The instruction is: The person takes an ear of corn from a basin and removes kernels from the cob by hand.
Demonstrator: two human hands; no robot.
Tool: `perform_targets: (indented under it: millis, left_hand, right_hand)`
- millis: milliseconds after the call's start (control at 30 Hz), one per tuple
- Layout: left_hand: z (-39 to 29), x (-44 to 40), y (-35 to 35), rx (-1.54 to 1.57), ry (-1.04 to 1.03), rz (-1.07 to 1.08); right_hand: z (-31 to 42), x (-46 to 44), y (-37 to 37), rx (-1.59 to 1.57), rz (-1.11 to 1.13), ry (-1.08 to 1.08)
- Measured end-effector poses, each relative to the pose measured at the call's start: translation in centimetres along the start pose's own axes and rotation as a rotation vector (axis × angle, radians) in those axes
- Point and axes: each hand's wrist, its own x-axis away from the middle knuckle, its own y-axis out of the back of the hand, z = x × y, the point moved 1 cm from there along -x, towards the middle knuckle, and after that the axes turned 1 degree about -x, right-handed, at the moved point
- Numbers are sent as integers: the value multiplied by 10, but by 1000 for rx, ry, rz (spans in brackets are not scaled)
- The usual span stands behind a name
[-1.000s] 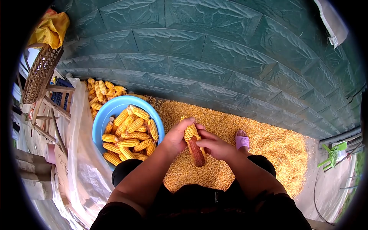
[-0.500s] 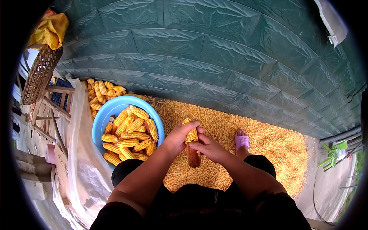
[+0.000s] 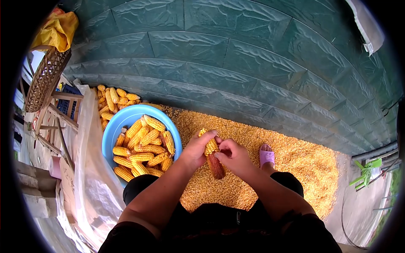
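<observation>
A partly shelled ear of corn (image 3: 211, 147) is tilted above the kernels, between my hands. Yellow kernels cover its upper part, while its lower end is bare and reddish. My left hand (image 3: 196, 149) is closed around its upper left side, with the thumb over the top. On the other side, my right hand (image 3: 234, 157) has curled fingers, and its thumb presses near the border between kernels and bare cob. Some of the right fingertips are hidden. A blue basin (image 3: 178, 141) full of yellow ears (image 3: 149, 149) stands left of my hands.
Loose kernels (image 3: 303, 168) spread across the ground around my foot in a pink sandal (image 3: 266, 157). More ears (image 3: 112, 98) lie behind the basin. A green panelled wall (image 3: 253, 55) rises ahead. Plastic sheeting (image 3: 90, 156) and a wooden frame (image 3: 63, 116) are at left.
The ear has tilted, its bare lower end swinging slightly right and up. My right hand has shifted a little to the right, its fingers more curled.
</observation>
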Motion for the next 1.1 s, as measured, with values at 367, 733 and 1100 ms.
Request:
perform_targets:
  millis: [367,733,1100]
  left_hand:
    - [5,1,-6,16,-71,-76]
    - [8,4,-8,-87,-133,-219]
    - [-6,-6,6,112,-129,-165]
  right_hand:
    - [-1,3,-6,170,-121,140]
    - [-13,3,-13,131,-57,141]
    - [-31,-13,1,-212,35,-145]
